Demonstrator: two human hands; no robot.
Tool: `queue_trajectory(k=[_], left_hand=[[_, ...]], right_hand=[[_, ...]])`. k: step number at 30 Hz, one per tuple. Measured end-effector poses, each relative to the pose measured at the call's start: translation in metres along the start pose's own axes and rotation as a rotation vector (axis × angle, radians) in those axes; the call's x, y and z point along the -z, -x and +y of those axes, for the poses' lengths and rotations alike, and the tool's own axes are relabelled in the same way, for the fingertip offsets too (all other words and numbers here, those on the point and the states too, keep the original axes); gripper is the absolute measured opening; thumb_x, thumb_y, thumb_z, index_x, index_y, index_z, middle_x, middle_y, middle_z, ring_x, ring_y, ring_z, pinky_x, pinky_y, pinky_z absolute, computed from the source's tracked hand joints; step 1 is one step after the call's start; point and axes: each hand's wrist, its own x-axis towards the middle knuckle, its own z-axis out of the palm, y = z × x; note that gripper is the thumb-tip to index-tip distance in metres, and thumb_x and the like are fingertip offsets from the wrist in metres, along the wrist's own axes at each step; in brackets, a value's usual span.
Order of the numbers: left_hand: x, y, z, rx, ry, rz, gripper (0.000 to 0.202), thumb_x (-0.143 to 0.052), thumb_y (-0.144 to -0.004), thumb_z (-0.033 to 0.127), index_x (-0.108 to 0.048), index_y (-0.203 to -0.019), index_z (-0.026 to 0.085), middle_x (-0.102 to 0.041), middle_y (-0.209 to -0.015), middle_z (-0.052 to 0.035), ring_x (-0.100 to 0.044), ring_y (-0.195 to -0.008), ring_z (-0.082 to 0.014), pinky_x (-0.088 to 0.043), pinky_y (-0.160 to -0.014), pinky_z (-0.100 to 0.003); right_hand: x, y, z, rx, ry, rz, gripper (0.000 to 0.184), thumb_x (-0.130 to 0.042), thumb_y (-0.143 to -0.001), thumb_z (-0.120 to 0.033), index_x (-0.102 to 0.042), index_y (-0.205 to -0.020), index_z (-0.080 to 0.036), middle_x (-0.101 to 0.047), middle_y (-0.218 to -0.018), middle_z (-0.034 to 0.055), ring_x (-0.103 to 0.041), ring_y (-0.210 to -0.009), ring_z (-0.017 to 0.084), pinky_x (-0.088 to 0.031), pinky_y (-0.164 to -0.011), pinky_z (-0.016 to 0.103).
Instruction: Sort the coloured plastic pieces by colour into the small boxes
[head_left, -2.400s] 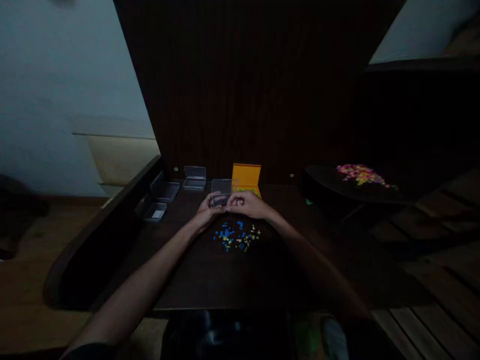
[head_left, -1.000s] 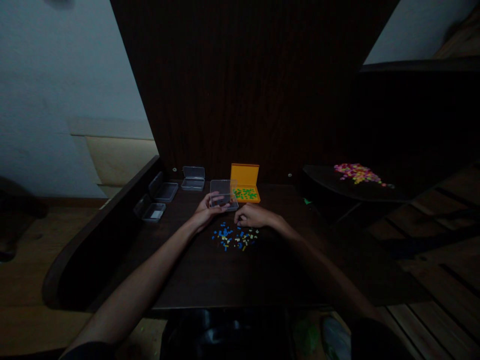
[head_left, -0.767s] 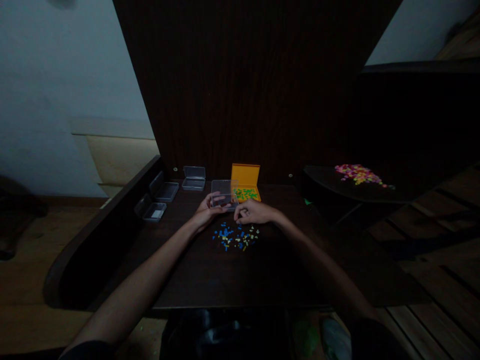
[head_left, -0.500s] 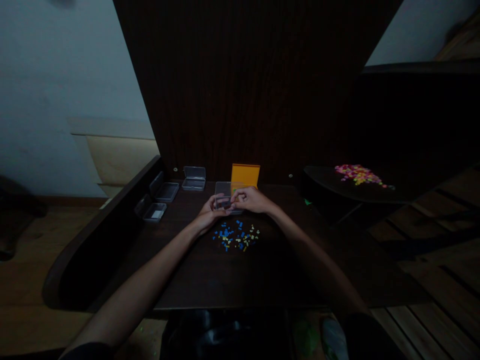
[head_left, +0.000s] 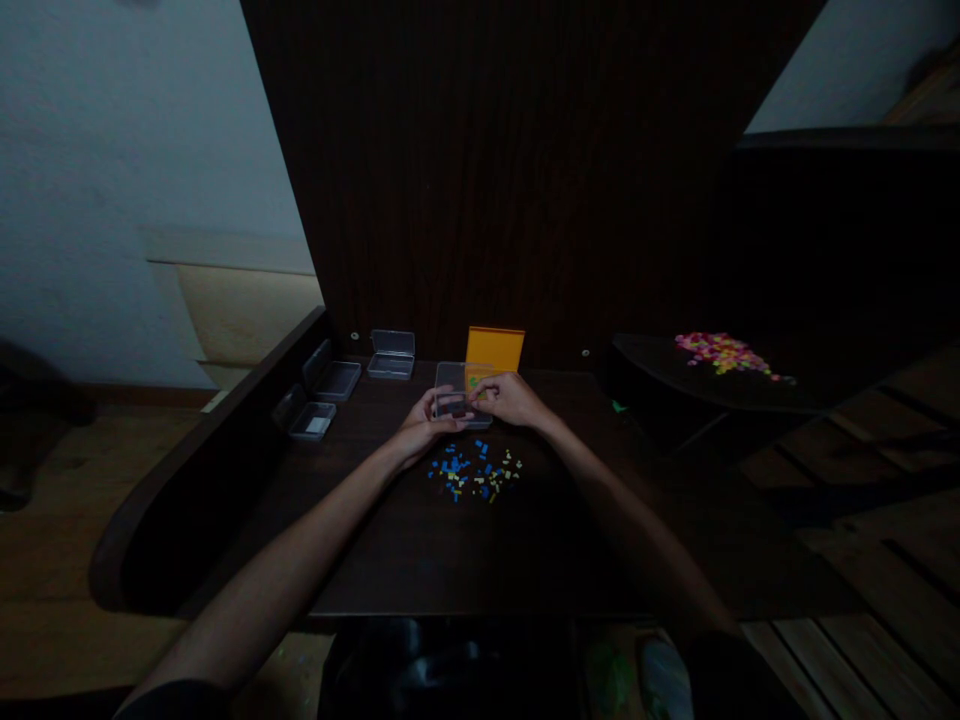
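A clear plastic box [head_left: 451, 376] with its lid raised is held in my left hand [head_left: 426, 425], thumb in front and fingers behind it. My right hand [head_left: 508, 398] is at the box's right side, its fingers bent and pinched together; whatever lies between the fingertips is too small to make out. Behind the box stands an open orange case [head_left: 495, 347], with a bit of green showing through the clear plastic. Just in front of both hands, small blue and pale yellow pieces [head_left: 474, 472] are scattered on the dark wooden table [head_left: 450, 560].
Three open clear boxes stand at the left: one at the back [head_left: 391, 366], one by the side panel [head_left: 337, 380], and one with a white label [head_left: 312, 422]. A heap of pink and yellow pieces [head_left: 724, 353] lies on a side shelf [head_left: 652, 362] at right.
The whole view has shifted slightly, with things a little further right. Both hands keep nearly the same pose at the clear box.
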Motion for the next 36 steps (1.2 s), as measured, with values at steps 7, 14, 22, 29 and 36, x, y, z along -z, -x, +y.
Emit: queue_trajectory(k=[7,14,22,29,36], left_hand=[[0.003,-0.001,-0.002,-0.008,-0.001,0.02,0.066,-0.079,-0.053,-0.004,-0.055,-0.11,0.019,-0.062,-0.118,-0.0072,-0.071,-0.092,-0.0222,-0.047,-0.102,-0.053],[0.005,-0.002,-0.003,-0.005,-0.008,0.014,0.065,-0.079,-0.055,-0.004,-0.054,-0.111,0.019,-0.062,-0.118,-0.0068,-0.071,-0.093,-0.0208,-0.044,-0.105,-0.051],[0.007,-0.002,-0.007,-0.016,0.001,-0.026,0.064,-0.079,-0.056,-0.003,-0.055,-0.111,0.019,-0.063,-0.116,-0.006,-0.07,-0.095,-0.0208,-0.042,-0.106,-0.053],[0.004,0.0,-0.005,-0.013,-0.003,-0.029,0.064,-0.079,-0.055,-0.002,-0.055,-0.111,0.019,-0.065,-0.115,-0.0053,-0.07,-0.094,-0.0213,-0.043,-0.106,-0.053],[0.002,0.001,-0.005,0.01,-0.012,-0.008,0.064,-0.078,-0.056,-0.003,-0.054,-0.111,0.019,-0.063,-0.116,-0.0056,-0.071,-0.093,-0.0211,-0.041,-0.107,-0.052]], right_hand=[[0.019,0.027,0.013,0.067,-0.089,-0.151,0.021,-0.063,-0.077,-0.028,-0.074,-0.086,-0.013,-0.043,-0.054,-0.0063,-0.034,-0.051,0.008,-0.027,-0.053,0.022],[0.024,0.062,0.023,0.02,-0.039,-0.384,0.028,-0.066,-0.077,-0.035,-0.075,-0.09,-0.012,-0.049,-0.052,-0.0051,-0.041,-0.049,0.009,-0.03,-0.052,0.022],[0.013,0.078,0.022,-0.012,0.148,-0.401,0.022,-0.067,-0.078,-0.03,-0.077,-0.091,-0.015,-0.059,-0.057,-0.0031,-0.047,-0.052,0.009,-0.033,-0.056,0.022],[0.013,0.083,0.015,-0.023,0.222,-0.419,0.02,-0.065,-0.079,-0.026,-0.077,-0.094,-0.02,-0.065,-0.063,-0.0015,-0.054,-0.055,0.01,-0.035,-0.058,0.022],[0.01,0.084,0.005,-0.054,0.297,-0.412,0.019,-0.064,-0.08,-0.026,-0.076,-0.095,-0.022,-0.068,-0.068,0.0002,-0.059,-0.062,0.014,-0.038,-0.064,0.024]])
